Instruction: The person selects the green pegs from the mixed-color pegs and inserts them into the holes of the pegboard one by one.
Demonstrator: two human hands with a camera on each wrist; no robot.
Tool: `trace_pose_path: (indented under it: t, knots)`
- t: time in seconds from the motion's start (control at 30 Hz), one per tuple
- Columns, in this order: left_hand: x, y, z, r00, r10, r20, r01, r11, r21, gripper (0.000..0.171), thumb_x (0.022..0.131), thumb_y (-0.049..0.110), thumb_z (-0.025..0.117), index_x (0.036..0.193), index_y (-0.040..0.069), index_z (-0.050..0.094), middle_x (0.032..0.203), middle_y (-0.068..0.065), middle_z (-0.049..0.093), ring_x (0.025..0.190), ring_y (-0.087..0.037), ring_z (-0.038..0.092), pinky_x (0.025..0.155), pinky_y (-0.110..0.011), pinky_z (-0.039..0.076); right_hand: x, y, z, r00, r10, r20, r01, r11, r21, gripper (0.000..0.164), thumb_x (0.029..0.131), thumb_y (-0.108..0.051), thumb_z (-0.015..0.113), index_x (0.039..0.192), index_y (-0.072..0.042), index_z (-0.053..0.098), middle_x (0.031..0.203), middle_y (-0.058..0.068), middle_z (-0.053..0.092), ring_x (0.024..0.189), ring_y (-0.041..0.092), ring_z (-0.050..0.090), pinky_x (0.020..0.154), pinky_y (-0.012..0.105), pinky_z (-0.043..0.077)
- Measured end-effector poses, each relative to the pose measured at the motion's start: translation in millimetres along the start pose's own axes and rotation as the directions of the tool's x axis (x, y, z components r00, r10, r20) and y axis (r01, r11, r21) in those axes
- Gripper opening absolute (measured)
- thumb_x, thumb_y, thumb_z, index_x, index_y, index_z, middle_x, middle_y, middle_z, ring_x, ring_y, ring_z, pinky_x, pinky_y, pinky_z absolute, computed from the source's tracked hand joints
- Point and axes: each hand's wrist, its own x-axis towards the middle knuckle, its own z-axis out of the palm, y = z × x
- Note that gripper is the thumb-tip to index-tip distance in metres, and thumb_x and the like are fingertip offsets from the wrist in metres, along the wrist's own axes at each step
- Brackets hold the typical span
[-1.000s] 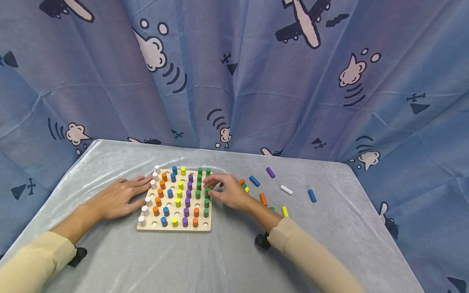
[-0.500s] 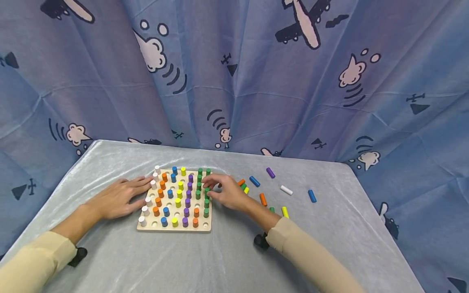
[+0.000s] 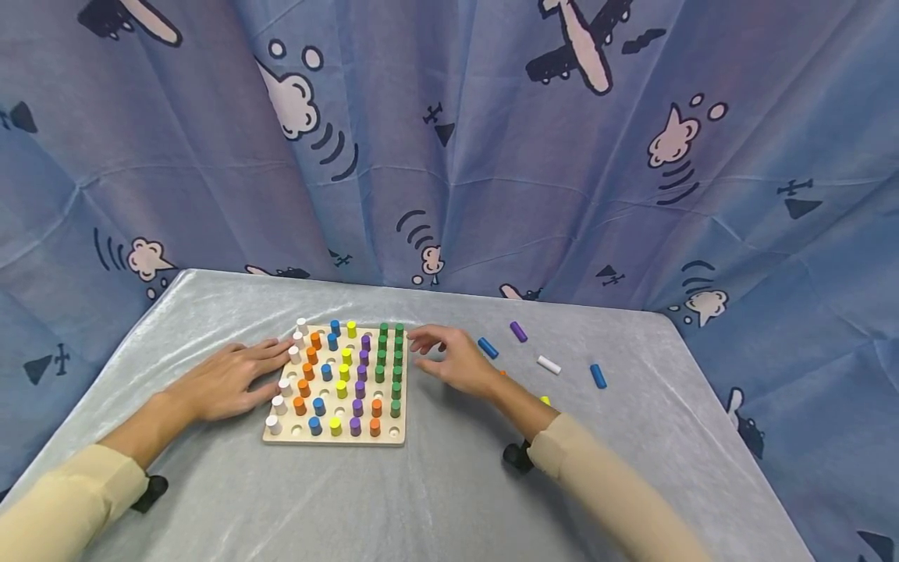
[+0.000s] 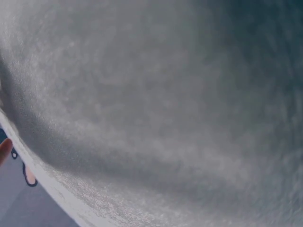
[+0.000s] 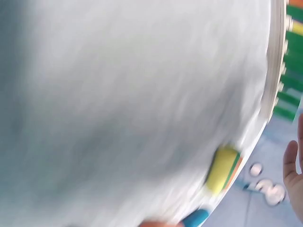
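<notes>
A wooden pegboard (image 3: 330,439) lies on the table, holding upright pegs in coloured columns. White pegs (image 3: 278,404) line its left side, and green pegs (image 3: 397,374) fill most of the two right columns. Against the board's left edge rests my left hand (image 3: 228,380), fingers extended flat; one fingertip (image 4: 4,149) shows in the left wrist view. My right hand (image 3: 458,364) hovers just right of the board, apart from it, thumb and fingers spread with nothing seen between them. In the right wrist view that hand (image 5: 295,182) appears at the edge, beyond a loose yellow peg (image 5: 222,168).
Loose pegs lie right of the board: a purple peg (image 3: 518,332), a white peg (image 3: 549,364), and blue pegs (image 3: 598,376) among them. My right hand and forearm cover several others. Grey cloth (image 3: 281,499) covers the table; a patterned curtain (image 3: 449,218) hangs behind.
My right hand has let go of a green peg in the rightmost column and moved right, off the board. My left hand has stayed put.
</notes>
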Motion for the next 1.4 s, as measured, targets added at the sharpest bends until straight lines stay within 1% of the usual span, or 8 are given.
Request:
trace_pose_path:
  t: [0.1,0.2,0.3,0.43,0.67,0.93,1.17,1.4]
  knots:
    - [-0.4,-0.4,0.2,1.0,0.0,0.0,0.0,1.0,0.003,0.054,0.099,0.033,0.058,0.142,0.001,0.053,0.154,-0.012,0.042,0.135,-0.038,0.046,0.097,-0.057,0.043,-4.3,13.5,-14.4,0.998,0.027,-0.054,-0.028,0.999,-0.028,0.036,0.086,0.002,0.074,0.121,0.002,0.067,0.103,0.014,0.073,0.092,0.024,0.065,0.082,0.047,0.054]
    - [-1.0,-0.6,0.2,1.0,-0.001,0.001,0.001,1.0,0.006,0.054,0.099,0.033,0.058,0.142,0.001,0.053,0.154,-0.012,0.043,0.135,-0.038,0.047,0.096,-0.057,0.043,-9.8,27.4,-27.0,0.99,0.095,-0.1,-0.103,0.992,-0.074,0.035,0.087,-0.001,0.075,0.12,0.001,0.067,0.101,0.012,0.073,0.091,0.023,0.066,0.079,0.043,0.055]
    - [-1.0,-0.6,0.5,1.0,-0.003,0.004,0.003,1.0,0.003,0.054,0.099,0.032,0.057,0.142,0.001,0.053,0.154,-0.012,0.043,0.135,-0.038,0.047,0.097,-0.058,0.043,-15.4,39.2,-35.8,0.972,0.193,-0.135,-0.207,0.973,-0.098,0.034,0.089,-0.006,0.074,0.121,-0.001,0.067,0.101,0.008,0.073,0.091,0.021,0.066,0.082,0.039,0.055]
    - [-0.8,0.0,0.3,1.0,-0.005,0.006,0.005,1.0,-0.004,0.053,0.099,0.033,0.057,0.142,0.001,0.054,0.154,-0.012,0.043,0.135,-0.038,0.046,0.097,-0.058,0.042,-21.3,48.2,-42.6,0.951,0.258,-0.172,-0.278,0.955,-0.106,0.035,0.089,-0.01,0.076,0.121,-0.001,0.067,0.099,0.008,0.074,0.091,0.021,0.066,0.084,0.04,0.055]
    - [-0.6,0.6,-0.4,1.0,-0.007,0.01,0.007,1.0,-0.004,0.054,0.099,0.033,0.057,0.142,0.001,0.053,0.154,-0.012,0.042,0.136,-0.038,0.046,0.097,-0.059,0.042,-25.4,52.3,-44.4,0.941,0.282,-0.188,-0.31,0.939,-0.148,0.038,0.086,-0.016,0.079,0.118,0.001,0.067,0.093,0.008,0.075,0.085,0.02,0.069,0.078,0.039,0.057]
    - [-0.2,0.2,0.3,1.0,-0.005,0.008,0.005,1.0,-0.003,0.054,0.099,0.032,0.057,0.142,0.001,0.053,0.155,-0.012,0.042,0.136,-0.038,0.046,0.097,-0.059,0.042,-23.3,50.8,-37.4,0.92,0.363,-0.145,-0.385,0.906,-0.175,0.041,0.085,-0.022,0.081,0.119,-0.003,0.067,0.097,0.006,0.075,0.086,0.018,0.07,0.079,0.037,0.057]
    - [-0.3,0.6,0.2,1.0,-0.01,0.009,0.01,1.0,0.0,0.054,0.099,0.033,0.057,0.142,0.0,0.053,0.155,-0.013,0.042,0.136,-0.038,0.046,0.097,-0.058,0.042,-22.7,46.6,-33.5,0.919,0.364,-0.149,-0.389,0.897,-0.211,0.043,0.084,-0.022,0.082,0.12,-0.003,0.068,0.101,0.008,0.075,0.091,0.021,0.071,0.083,0.039,0.056]
    - [-0.4,0.4,0.5,1.0,-0.01,0.004,0.01,1.0,-0.001,0.054,0.099,0.032,0.058,0.142,0.001,0.053,0.154,-0.012,0.042,0.135,-0.038,0.046,0.097,-0.057,0.043,-21.5,44.1,-33.2,0.92,0.36,-0.154,-0.388,0.887,-0.251,0.04,0.084,-0.023,0.082,0.117,-0.004,0.069,0.098,0.008,0.075,0.088,0.02,0.071,0.078,0.037,0.057]
